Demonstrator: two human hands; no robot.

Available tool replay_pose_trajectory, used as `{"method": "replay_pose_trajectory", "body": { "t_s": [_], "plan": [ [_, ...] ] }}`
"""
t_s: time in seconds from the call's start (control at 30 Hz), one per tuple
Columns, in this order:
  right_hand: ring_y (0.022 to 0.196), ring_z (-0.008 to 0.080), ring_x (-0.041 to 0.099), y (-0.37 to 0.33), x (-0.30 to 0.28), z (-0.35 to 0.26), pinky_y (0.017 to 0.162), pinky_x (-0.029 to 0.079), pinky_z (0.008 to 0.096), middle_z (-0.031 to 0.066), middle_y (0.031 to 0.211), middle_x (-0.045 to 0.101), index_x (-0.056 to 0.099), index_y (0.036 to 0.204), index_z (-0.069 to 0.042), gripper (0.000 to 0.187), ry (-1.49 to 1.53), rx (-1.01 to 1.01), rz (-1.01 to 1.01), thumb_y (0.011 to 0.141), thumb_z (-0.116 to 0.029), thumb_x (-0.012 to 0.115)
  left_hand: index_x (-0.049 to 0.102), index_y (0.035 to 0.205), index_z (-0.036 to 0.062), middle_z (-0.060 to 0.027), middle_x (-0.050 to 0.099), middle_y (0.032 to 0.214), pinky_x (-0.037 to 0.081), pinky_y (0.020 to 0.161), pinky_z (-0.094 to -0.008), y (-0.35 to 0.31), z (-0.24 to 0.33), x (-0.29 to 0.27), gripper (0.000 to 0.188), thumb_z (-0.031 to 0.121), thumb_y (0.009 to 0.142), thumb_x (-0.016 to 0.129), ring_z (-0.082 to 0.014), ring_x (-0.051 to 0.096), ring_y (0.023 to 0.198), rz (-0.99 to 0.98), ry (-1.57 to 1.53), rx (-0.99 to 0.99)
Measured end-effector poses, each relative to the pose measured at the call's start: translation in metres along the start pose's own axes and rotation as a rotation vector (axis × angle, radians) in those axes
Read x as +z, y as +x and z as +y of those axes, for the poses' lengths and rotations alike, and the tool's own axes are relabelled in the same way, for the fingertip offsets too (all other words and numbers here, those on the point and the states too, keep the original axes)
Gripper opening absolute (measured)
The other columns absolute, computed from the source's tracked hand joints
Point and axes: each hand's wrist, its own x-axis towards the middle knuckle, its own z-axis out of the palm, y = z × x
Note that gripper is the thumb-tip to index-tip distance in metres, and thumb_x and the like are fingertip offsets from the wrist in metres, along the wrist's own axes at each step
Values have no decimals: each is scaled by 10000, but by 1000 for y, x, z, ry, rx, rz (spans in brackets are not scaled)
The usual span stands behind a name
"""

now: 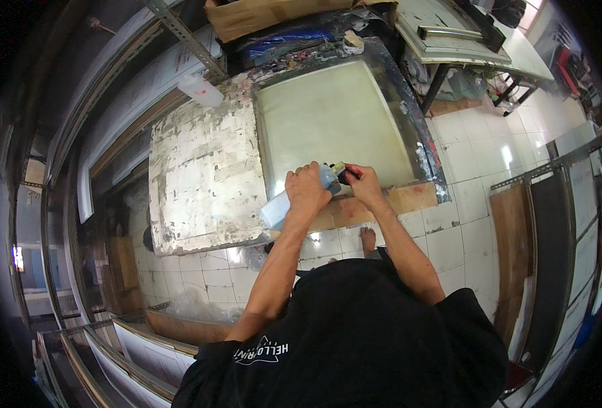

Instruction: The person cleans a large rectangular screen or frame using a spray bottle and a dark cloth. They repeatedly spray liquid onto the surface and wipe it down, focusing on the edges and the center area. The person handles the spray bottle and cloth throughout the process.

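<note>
1. Pale-blue bottle [276, 211] is the part in hand. Tilted, base toward 8 o'clock, neck end toward 2. Clock centred on the left hand, 12 = top of view.
2. Left hand [306, 189]: clamped round the bottle body from above, fingers wrapped over. Base end sticks out past the hand at 8, neck end at 2.
3. Right hand [362, 182]: at 3 o'clock, just beside the neck end. Thumb and fingers pinched on a dark piece [344, 177]; can't tell if it's attached to the bottle. Red stains on the fingers.
4. Yellowish tip [338, 167] shows at the neck end, between the two hands.
5. Framed screen [335, 109], pale green-yellow sheet: 1 o'clock. Bottle sits over its near left corner; contact not readable from this angle.
6. Worn white board [206, 170], flaking surface: 9 to 10 o'clock, left of the screen. White container [201, 90] with red marks at its far edge, 10 to 11.
7. Brown strip [382, 202] along the near edge of the screen: 3 to 4 o'clock.
8. Cardboard box [280, 22] up at 12, blue plastic [291, 45] just below it.
9. White tile floor [461, 160], 3 o'clock, past the screen.
</note>
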Motion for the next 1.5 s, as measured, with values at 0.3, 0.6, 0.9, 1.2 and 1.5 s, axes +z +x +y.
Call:
{"method": "replay_pose_trajectory", "body": {
  "t_s": [0.3, 0.6, 0.9, 1.2, 1.5],
  "plan": [
    [749, 82, 589, 30, 3, 28, 674, 473, 233, 23, 901, 693, 681, 1099, 34, 222, 285, 253, -74, 913, 0, 565, 619, 987, 68, -125, 682, 916, 436, 858, -358, 23, 3, 12, 389, 181, 633, 732, -256, 662, 910, -34, 99, -103],
    [802, 102, 595, 52, -3, 8, 727, 475, 233, 27, 926, 684, 659, 1101, 57, 218, 354, 338, -206, 916, -3, 563, 622, 945, 56, -169, 662, 857, 455, 831, -406, 41, 7, 15, 298, 169, 673, 668, -320, 648, 882, 5, 104, -201],
    [836, 113, 615, 82, 1, 12, 761, 496, 251, 52, 964, 688, 655, 1097, 60, 211, 455, 340, -255, 919, 14, 551, 602, 920, 49, -182, 661, 821, 474, 788, -422, 52, 2, 14, 348, 247, 669, 742, -319, 659, 831, 125, 104, -224],
    [937, 242, 673, 121, -2, -40, 835, 560, 337, 146, 1061, 674, 585, 1179, 77, 268, 841, 265, -279, 939, -42, 566, 551, 1043, 19, -149, 659, 1017, 504, 783, -429, 53, -65, 7, 542, 195, 641, 869, -336, 642, 943, 369, -554, -217],
    [904, 230, 682, 94, -55, -20, 826, 549, 317, 137, 1048, 682, 591, 1177, 77, 284, 687, 156, -9, 935, -71, 588, 511, 1166, 26, -85, 600, 1088, 529, 769, -297, 45, -190, 10, 448, 8, 794, 760, -161, 591, 923, 942, -1191, -277]
  ]
}}
